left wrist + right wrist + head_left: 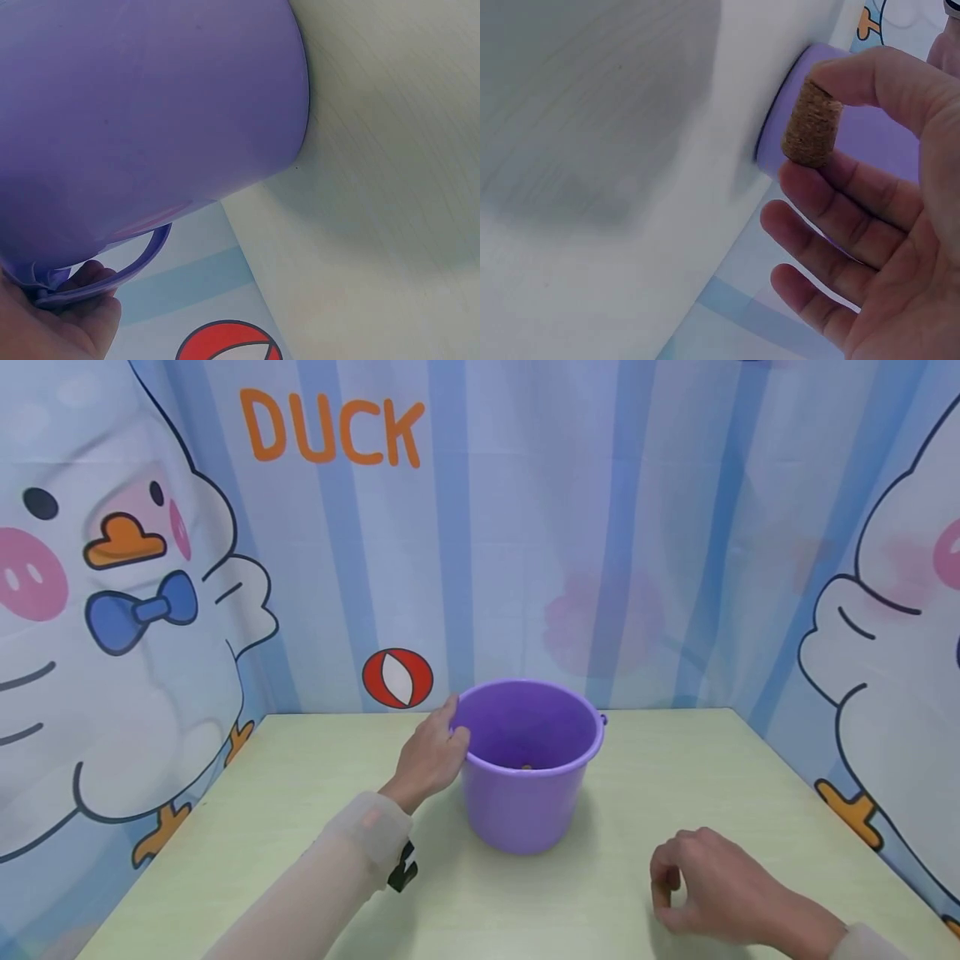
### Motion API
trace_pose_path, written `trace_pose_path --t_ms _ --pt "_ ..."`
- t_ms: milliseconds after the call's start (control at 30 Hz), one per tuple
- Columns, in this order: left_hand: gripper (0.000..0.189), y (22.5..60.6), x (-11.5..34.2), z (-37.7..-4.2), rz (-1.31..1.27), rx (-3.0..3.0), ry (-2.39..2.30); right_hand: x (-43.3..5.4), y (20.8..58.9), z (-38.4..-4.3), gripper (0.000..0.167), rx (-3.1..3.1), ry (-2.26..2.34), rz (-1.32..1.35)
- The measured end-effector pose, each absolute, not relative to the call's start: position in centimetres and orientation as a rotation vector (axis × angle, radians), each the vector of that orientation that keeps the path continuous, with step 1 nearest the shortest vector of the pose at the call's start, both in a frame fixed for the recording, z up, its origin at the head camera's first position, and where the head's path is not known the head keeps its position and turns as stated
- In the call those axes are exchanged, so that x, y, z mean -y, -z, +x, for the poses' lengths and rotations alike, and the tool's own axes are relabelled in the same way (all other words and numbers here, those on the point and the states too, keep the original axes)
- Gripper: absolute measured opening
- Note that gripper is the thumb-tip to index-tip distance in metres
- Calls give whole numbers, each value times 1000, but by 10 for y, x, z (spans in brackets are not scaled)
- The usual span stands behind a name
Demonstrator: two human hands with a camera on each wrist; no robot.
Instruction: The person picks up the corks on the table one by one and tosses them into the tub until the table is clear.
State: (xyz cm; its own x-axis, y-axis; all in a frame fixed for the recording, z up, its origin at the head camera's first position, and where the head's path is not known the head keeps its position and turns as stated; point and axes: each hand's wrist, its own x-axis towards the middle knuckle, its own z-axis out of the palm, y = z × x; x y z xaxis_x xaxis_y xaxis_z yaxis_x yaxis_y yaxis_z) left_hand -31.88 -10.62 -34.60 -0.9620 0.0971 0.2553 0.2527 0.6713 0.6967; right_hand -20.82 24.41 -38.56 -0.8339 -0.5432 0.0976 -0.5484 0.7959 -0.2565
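Observation:
A purple bucket (522,810) stands upright on the table. Its left rim is gripped by my left hand (429,758), thumb on the near side. In the left wrist view the fingers curl around the rim beside the bucket's curved handle (154,251). Lower right in the head view, my right hand (723,889) hovers over the table, apart from the bucket. Between its thumb and fingertip it pinches a brown cork (812,127), seen in the right wrist view and hidden in the head view. A tiny tan thing (527,767) shows inside the bucket, mostly behind the near rim.
The pale table (300,827) reaches back to a blue-striped cloth backdrop (510,527) printed with ducks and a red-and-white ball. Cloth also lines both sides. A black object (402,868) sits at the left wrist.

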Motion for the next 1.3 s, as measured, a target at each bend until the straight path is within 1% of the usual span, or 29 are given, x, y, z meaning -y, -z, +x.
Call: trace_pose_path --t_ms 400,833,1167,1300 --pt "66 347 106 -319 -278 2691 1163 -237 378 -209 25 2866 -405 822" --pt "66 347 105 -319 -279 2685 1173 -233 370 -209 29 2747 -468 807" --pt "65 346 105 -319 -277 2688 1164 -225 368 -209 33 2570 -514 730" --pt "65 346 105 -318 -279 2691 1161 -223 364 -210 32 2553 -530 696"
